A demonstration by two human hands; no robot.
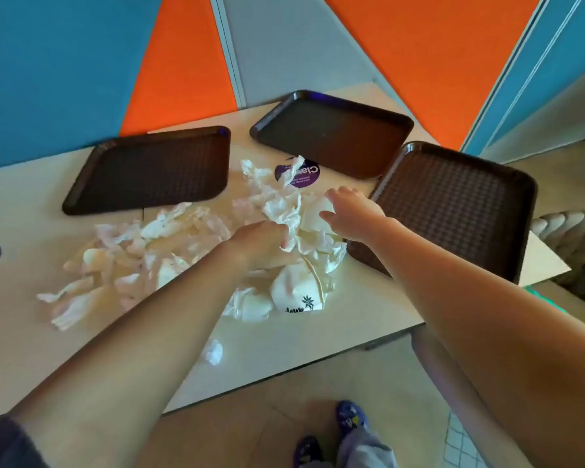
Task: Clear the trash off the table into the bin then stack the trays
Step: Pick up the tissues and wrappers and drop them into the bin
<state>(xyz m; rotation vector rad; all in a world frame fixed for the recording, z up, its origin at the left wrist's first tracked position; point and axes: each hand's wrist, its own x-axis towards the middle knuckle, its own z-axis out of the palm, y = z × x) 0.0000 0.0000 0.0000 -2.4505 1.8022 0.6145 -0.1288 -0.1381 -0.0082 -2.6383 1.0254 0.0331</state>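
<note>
Nearest the camera are the person's shoes (350, 422) on the floor, just off the table's (318, 346) near edge. Above them both forearms reach over that edge into the trash pile (196, 251) spread across the middle of the table. The left hand (262, 239) has its grip curled into crumpled paper at the pile's centre; the right hand (350, 214) lies with fingers spread over the paper at the pile's right end, beside the right tray (453, 211).

To do this well, I would sweep the loose napkins inward from the left so one armful takes most of it, with the printed paper cup (298, 293) scooped in. A small wad (214, 352) sits apart near the near edge and is easily missed.

Three brown trays sit empty: the left tray (149, 168) and the far tray (331, 131) along the far edge, the right one overhanging the right corner. A purple sticker (299, 175) lies partly under the paper. No bin is in view.
</note>
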